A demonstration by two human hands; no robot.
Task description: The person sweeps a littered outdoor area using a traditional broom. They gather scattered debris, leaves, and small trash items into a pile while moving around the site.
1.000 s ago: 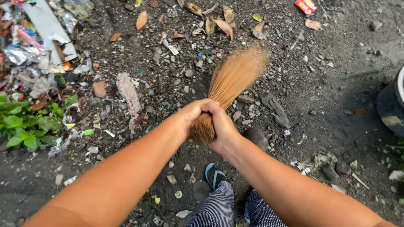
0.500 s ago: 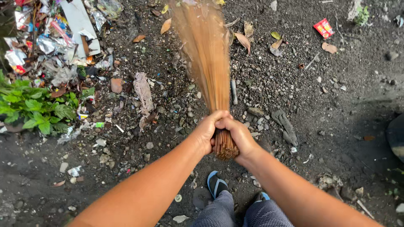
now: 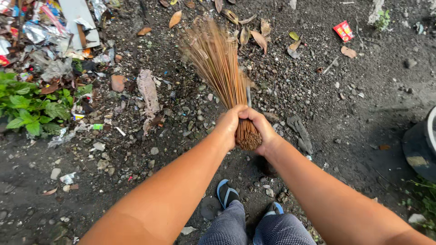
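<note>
Red snack packet (image 3: pixel 344 31), small and rectangular, lies flat on the dark gravel ground (image 3: pixel 363 113) near its top right edge, by some dry leaves (image 3: pixel 259 38). At the ground's top left corner we see a litter heap (image 3: pixel 50 36): silver foil wrappers, crumpled clear plastic, one pale grey flat board (image 3: pixel 79 18) and bits of red and yellow printed wrapping. Green weeds (image 3: pixel 32 106) sit just below the heap at the left edge. A tiny green scrap (image 3: pixel 97 126) lies beside the weeds. A dark round tub (image 3: pixel 422 145) is cut off by the right edge.

We hold a stick broom (image 3: pixel 222 72) of brown straws with both hands at centre. Our left hand (image 3: pixel 228 127) and right hand (image 3: pixel 261 129) are clenched round the bound butt end, touching each other, fingers wrapped over the bundle. Butt end pokes out just below the fingers; bristles fan up and left toward the top edge, blurred at the tips. Blue sandals (image 3: pixel 227 193) show at the bottom edge.
</note>
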